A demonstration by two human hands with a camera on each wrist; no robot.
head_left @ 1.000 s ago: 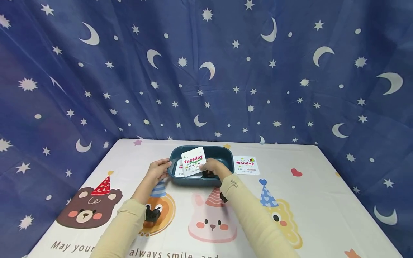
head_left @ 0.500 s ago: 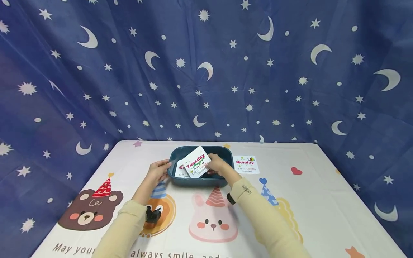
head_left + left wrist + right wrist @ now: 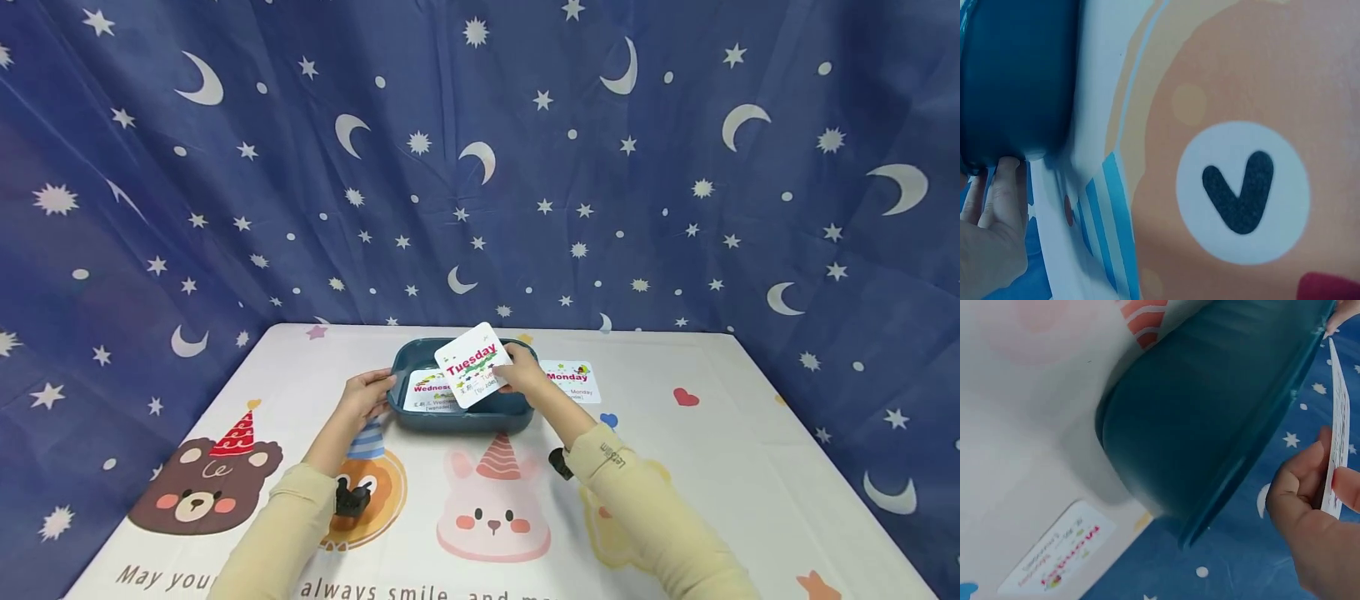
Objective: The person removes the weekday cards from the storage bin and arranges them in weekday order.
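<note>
A white "Tuesday" card [image 3: 474,365] is pinched between the thumb and fingers of my right hand [image 3: 525,372], tilted above a dark teal plastic basin [image 3: 457,423]. In the right wrist view the card [image 3: 1339,431] shows nearly edge-on, raised over the rim. My left hand [image 3: 367,395] grips the basin's left end, thumb at the rim; the left wrist view has its fingers [image 3: 1007,187] against the outer wall. Inside the basin lies a "Wednesday" card [image 3: 429,398], partly covered by the Tuesday card in the head view.
Right of the basin a "Monday" card [image 3: 581,385] lies flat on the white tablecloth [image 3: 750,467], its left part behind my right hand. The cloth has printed cartoon animals, and a blue star-and-moon curtain [image 3: 480,167] hangs behind the table.
My right hand has lifted the Tuesday card up and to the right, uncovering more of the Wednesday card. The left hand stays at the basin's left end.
</note>
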